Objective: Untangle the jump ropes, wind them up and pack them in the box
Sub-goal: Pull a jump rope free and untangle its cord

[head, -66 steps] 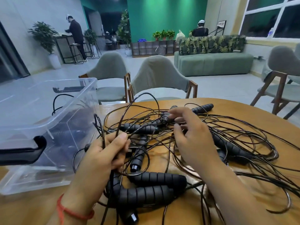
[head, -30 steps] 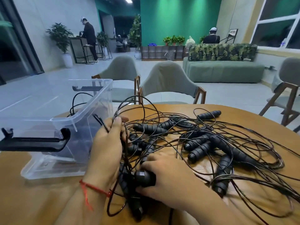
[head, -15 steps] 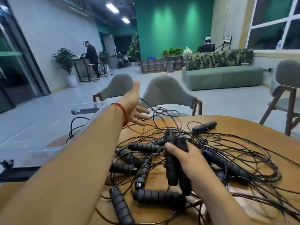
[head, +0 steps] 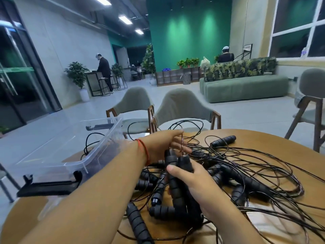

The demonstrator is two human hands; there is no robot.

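A tangle of black jump ropes [head: 246,173] covers the round wooden table [head: 263,138], with ribbed foam handles scattered among thin cords. My right hand [head: 195,182] grips two handles [head: 173,175] held side by side and upright above the heap. My left hand [head: 163,145] is just beyond their top ends and pinches the cord that leaves them. A clear plastic box [head: 98,152] with black latches stands on the left; a bit of black cord lies inside it.
Two grey chairs [head: 182,110] stand at the far side of the table, another [head: 311,106] at the right. A loose handle [head: 223,140] lies near the far edge. Beyond are a green sofa and people at a distance.
My left hand has come back from its raised, open reach and now pinches the cord at the top of the two handles. My right hand keeps its grip on the handles.
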